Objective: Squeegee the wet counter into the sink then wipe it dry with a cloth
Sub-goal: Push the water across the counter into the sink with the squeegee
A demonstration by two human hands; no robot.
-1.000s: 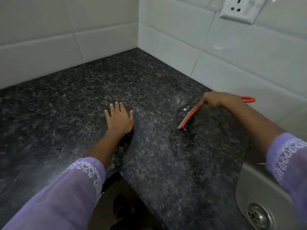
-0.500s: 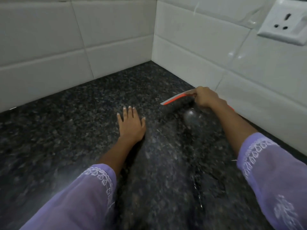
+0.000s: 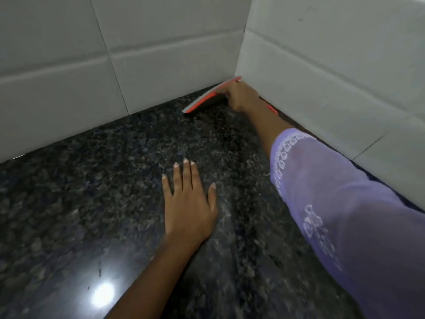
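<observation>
My right hand (image 3: 241,97) grips an orange squeegee (image 3: 204,99) with a grey rubber blade. The blade lies against the dark speckled granite counter (image 3: 115,180) in the far corner where the two tiled walls meet. Part of the orange handle shows behind my wrist along the right wall. My left hand (image 3: 188,203) rests flat on the counter, palm down, fingers spread, nearer to me and left of my right arm. The sink and a cloth are out of view.
White tiled walls (image 3: 161,54) close off the counter at the back and on the right. A bright lamp reflection (image 3: 102,294) shines on the counter near the bottom edge. My purple sleeve (image 3: 345,215) covers the right part of the counter.
My right hand has carried the squeegee away from the sink side and deep into the wall corner. The view has swung left, so the sink and socket have dropped out. My left hand stays flat.
</observation>
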